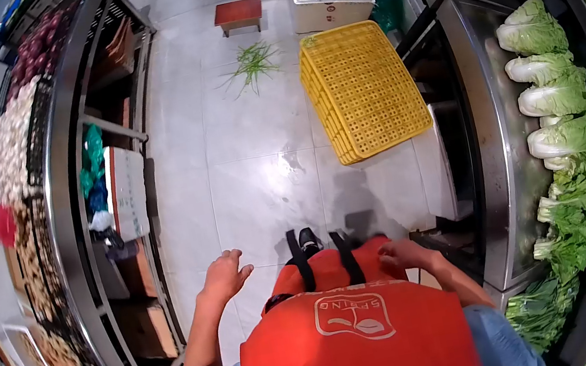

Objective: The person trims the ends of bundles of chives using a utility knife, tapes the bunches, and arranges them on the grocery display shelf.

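Observation:
My left hand hangs in the air over the tiled floor, empty, with the thumb apart from the fingers. Close to the side of my red apron, my right hand is held low with loosely bent fingers and nothing seen in it. Further forward, an upturned yellow plastic crate rests on the floor, with what looks like another beneath it. Loose thin green stalks lie scattered on the tiles near a small red-brown stool.
Behind the yellow crate stands a white foam box of leafy greens. Napa cabbages line the metal counter at right. On the left rack are garlic bulbs and red onions, with a white box underneath.

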Demonstrator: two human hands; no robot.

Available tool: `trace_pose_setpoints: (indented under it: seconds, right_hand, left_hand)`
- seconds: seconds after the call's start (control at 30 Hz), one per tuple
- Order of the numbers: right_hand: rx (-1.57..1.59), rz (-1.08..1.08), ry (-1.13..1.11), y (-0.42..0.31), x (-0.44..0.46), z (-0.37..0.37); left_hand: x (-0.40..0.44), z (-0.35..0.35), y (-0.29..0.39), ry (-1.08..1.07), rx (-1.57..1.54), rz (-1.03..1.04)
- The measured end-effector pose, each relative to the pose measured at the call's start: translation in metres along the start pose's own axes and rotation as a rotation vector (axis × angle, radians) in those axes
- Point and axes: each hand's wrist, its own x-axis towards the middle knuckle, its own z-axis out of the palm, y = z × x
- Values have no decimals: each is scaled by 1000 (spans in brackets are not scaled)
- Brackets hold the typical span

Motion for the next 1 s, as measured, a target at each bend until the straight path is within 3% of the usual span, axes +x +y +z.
trace_pose_setpoints:
  seconds: [0.23,0.37,0.43,0.5,0.57,0.6,0.63,0.8,0.9,1.0]
  right_hand:
    - [-36,188,119,-39,120,-103]
    - [-124,44,85,-22,256,-154]
    - [-69,10,115,-52,320,-196]
    - [-16,-14,180,-75,389,-244]
    - [94,-73,305,-92,438,-285]
    - [198,-103,405,-105,453,-309]
    - [239,-92,460,-103,478,-324]
    - [562,222,708,-84,577,-372]
    - [608,304,949,-54,632,-401]
    - [462,460,1137,-16,694,-417]
  left_hand:
    - [110,-36,-56,12,-250,78]
    - [147,-69,-109,-184,-386,-176]
    - [153,-29,-181,-103,-595,-338]
    - [142,66,-296,162,-1158,-445]
    - [157,-57,-241,-11,-830,-609]
    - [156,-23,-286,-55,-936,-745]
    - [165,-31,-301,-122,-923,-807]
    - [278,-120,-347,-285,-882,-782]
    - [377,-205,-383,-213,-982,-751]
    - [458,-285,-390,150,-1147,-696]
